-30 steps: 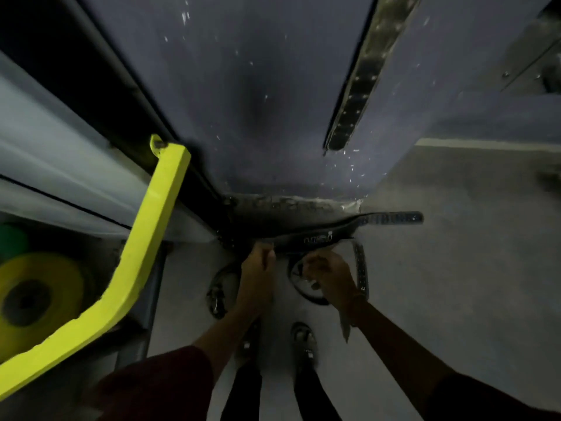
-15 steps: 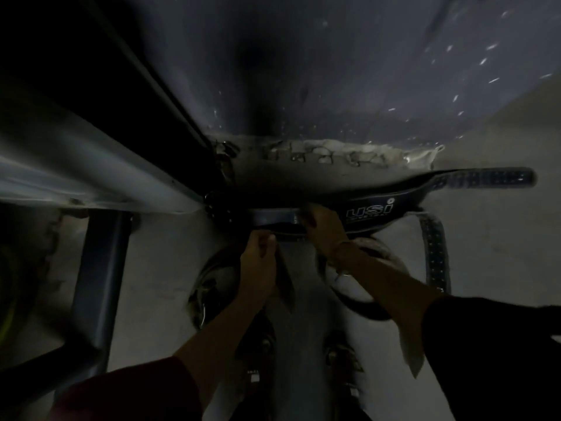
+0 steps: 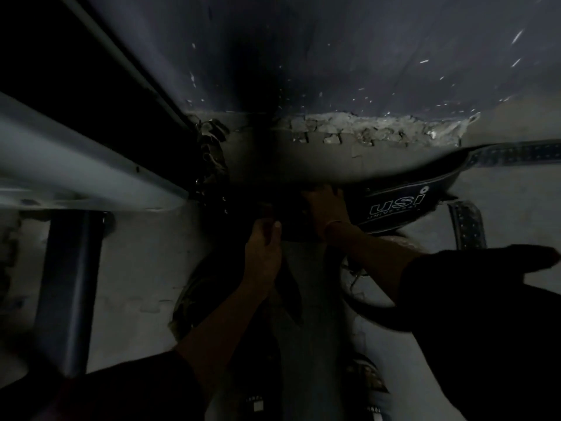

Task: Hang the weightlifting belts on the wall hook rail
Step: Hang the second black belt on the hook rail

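A dark weightlifting belt (image 3: pixel 403 202) with white "USI" lettering lies along the foot of the wall, its perforated strap (image 3: pixel 516 153) running off to the right. My right hand (image 3: pixel 328 208) grips the belt's left part. My left hand (image 3: pixel 262 250) is closed on a dark strap end just left of it. A second perforated strap (image 3: pixel 466 226) curls down on the floor at the right. The scene is very dim and no hook rail shows.
A dark blue wall (image 3: pixel 334 56) with a chipped lower edge (image 3: pixel 379 129) fills the top. A pale beam (image 3: pixel 76 165) on a dark post (image 3: pixel 69 287) stands at the left. A camouflage-patterned belt (image 3: pixel 212 153) hangs by the corner. My shoes (image 3: pixel 367 381) are below.
The view has dropped closer to the floor. My right hand has slid up onto the belt at the wall foot, and the left hand has stayed closed on the strap.
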Action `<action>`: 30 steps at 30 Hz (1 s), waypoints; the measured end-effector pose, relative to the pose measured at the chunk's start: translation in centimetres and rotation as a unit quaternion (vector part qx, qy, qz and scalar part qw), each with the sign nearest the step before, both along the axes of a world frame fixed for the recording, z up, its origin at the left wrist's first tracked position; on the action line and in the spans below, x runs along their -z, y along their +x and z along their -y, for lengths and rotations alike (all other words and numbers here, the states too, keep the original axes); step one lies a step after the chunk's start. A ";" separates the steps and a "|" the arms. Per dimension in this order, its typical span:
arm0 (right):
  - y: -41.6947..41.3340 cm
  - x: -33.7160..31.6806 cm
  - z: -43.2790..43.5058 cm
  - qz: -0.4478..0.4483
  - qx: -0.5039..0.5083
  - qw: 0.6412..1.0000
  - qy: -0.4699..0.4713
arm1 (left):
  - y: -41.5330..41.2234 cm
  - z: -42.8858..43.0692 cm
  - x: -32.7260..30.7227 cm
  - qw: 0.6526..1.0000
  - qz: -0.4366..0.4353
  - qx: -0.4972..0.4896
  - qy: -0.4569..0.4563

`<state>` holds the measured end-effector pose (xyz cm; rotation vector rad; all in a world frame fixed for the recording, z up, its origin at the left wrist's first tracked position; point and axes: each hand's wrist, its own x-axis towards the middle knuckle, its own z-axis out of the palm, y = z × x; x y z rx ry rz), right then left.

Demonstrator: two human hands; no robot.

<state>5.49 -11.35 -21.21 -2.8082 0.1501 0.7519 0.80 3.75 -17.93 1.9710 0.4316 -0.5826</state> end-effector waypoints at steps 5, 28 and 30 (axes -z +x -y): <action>-1.5 -8.6 1.8 0.106 0.021 0.994 0.006 | -1.5 1.3 -5.3 1.000 -0.010 -0.005 -0.021; -3.7 -72.9 5.7 0.319 0.249 0.791 0.459 | 0.8 7.8 -64.1 0.945 0.277 0.032 -0.172; -4.2 -77.8 5.2 0.330 0.246 0.773 0.482 | 0.8 7.6 -69.1 0.935 0.319 0.013 -0.155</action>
